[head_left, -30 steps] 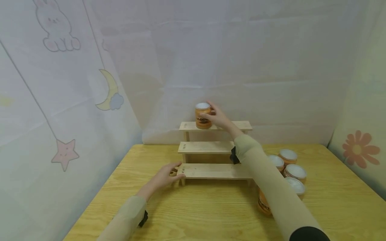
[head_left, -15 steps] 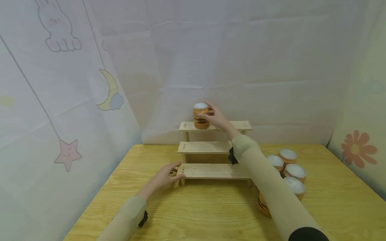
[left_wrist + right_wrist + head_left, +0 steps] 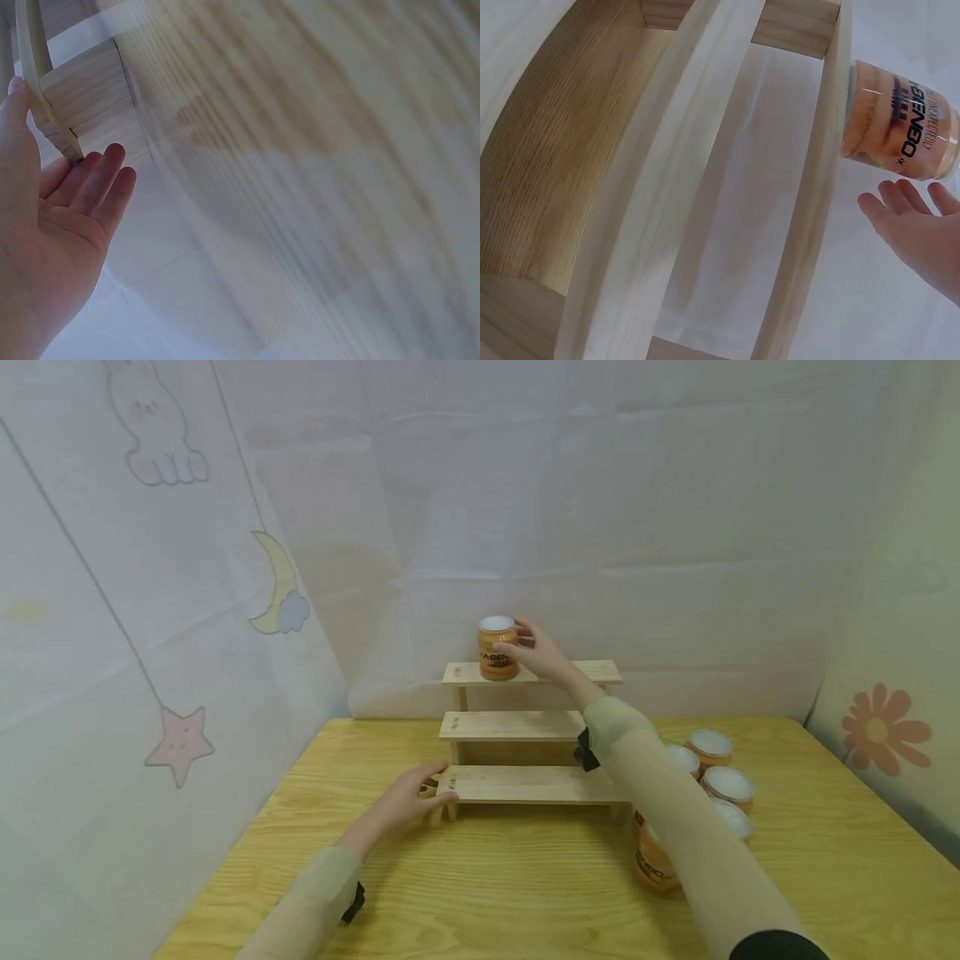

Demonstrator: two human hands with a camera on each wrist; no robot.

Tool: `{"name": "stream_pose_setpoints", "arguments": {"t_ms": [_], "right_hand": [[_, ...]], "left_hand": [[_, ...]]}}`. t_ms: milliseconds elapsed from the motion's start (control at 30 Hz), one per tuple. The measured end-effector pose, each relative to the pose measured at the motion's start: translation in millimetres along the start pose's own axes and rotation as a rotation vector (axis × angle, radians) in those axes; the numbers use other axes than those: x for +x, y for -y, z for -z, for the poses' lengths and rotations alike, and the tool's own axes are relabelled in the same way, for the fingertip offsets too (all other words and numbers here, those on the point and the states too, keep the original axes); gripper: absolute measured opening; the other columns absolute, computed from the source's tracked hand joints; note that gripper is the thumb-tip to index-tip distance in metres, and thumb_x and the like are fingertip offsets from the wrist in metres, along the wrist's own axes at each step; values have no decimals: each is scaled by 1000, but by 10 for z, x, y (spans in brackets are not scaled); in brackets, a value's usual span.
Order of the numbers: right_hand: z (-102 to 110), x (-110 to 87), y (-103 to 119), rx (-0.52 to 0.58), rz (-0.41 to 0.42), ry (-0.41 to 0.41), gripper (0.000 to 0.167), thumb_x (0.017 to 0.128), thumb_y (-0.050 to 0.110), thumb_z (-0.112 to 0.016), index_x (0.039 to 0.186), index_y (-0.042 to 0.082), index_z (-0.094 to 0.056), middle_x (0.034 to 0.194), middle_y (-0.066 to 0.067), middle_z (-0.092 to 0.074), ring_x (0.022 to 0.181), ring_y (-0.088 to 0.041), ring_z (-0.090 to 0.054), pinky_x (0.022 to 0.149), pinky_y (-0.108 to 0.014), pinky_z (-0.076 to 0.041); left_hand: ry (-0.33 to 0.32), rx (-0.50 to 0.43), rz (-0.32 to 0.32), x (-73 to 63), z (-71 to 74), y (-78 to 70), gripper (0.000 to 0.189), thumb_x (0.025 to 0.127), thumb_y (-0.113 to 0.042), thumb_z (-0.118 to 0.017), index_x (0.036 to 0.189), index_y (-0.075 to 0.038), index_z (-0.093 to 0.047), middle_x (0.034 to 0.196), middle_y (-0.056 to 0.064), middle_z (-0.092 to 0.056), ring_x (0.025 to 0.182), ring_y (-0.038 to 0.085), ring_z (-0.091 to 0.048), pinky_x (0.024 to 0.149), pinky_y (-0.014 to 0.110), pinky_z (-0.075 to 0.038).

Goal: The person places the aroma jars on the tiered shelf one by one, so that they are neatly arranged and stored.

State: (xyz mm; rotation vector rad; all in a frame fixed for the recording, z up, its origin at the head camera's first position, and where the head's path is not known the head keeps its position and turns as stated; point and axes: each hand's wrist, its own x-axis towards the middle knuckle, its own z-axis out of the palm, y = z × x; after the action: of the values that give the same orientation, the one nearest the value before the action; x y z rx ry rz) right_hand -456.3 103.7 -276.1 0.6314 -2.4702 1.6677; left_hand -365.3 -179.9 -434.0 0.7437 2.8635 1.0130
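An orange jar (image 3: 498,650) with a white lid and dark lettering stands upright near the left end of the top tier of a three-tier wooden stand (image 3: 517,785). Beside it is my right hand (image 3: 551,660), thumb across the jar's front in the head view. From the right wrist, the fingers (image 3: 885,210) are relaxed and a narrow gap separates them from the jar (image 3: 900,124). My left hand (image 3: 405,797) holds the left end of the lowest tier between thumb and fingers. In the left wrist view, the board's end (image 3: 56,127) lies between them.
Several more orange jars (image 3: 729,785) with white lids stand on the right of the wooden table (image 3: 480,893), partly hidden by the right sleeve (image 3: 682,810). A pale printed cloth (image 3: 570,510) hangs behind the stand and along both sides.
The jar has shifted slightly left along the top tier, with my right hand following. My left hand has kept its place on the stand. The head view has turned slightly.
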Motion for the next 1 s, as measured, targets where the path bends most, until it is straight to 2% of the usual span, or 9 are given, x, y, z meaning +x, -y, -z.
{"name": "stream_pose_setpoints", "arguments": {"t_ms": [167,267,400,633,800,1000], "right_hand": [[130,-91,46,-25,-33,-49,76,88,43,-63,148,14,-26,150,-10,-30,140,-28,-27,112,-47,-30],[235,-170,57,-31,-22,-62,74,88,42,-63,147,14,-28,151,-10,-30,139,-28,-28,112,-47,-30],[373,-317,70,-26,13,-46,69,90,36,-62,146,12,-31,150,-12,-31,138,-29,-31,112,-47,-31],[597,-645,237,-30,72,5,60,94,23,-59,144,4,-33,147,-19,-34,136,-35,-33,109,-49,-35],[793,-785,149,-85,102,-3,59,94,29,-59,144,9,-36,146,-15,-39,134,-33,-38,107,-49,-36],[999,-1091,97,-145,100,17,57,95,30,-56,144,8,-36,146,-16,-38,134,-35,-37,106,-52,-36]], "left_hand": [[-5,7,5,35,1,-9,74,86,-47,-64,144,-9,-38,142,10,-45,115,31,-55,95,46,-48],[-6,8,-3,65,-2,-17,73,85,-48,-64,143,-10,-40,142,10,-45,115,30,-55,95,46,-48],[-3,10,-28,85,-9,-21,73,86,-48,-63,143,-8,-40,142,13,-46,113,32,-56,93,47,-49],[-7,7,0,74,13,-31,72,87,-45,-63,144,-8,-39,141,12,-46,115,32,-55,95,47,-48],[-7,12,10,101,28,-26,73,87,-46,-63,144,-9,-38,142,12,-46,115,32,-55,95,47,-48],[-2,20,5,145,26,-37,73,87,-47,-62,144,-8,-39,141,13,-46,115,32,-55,95,47,-48]]}}
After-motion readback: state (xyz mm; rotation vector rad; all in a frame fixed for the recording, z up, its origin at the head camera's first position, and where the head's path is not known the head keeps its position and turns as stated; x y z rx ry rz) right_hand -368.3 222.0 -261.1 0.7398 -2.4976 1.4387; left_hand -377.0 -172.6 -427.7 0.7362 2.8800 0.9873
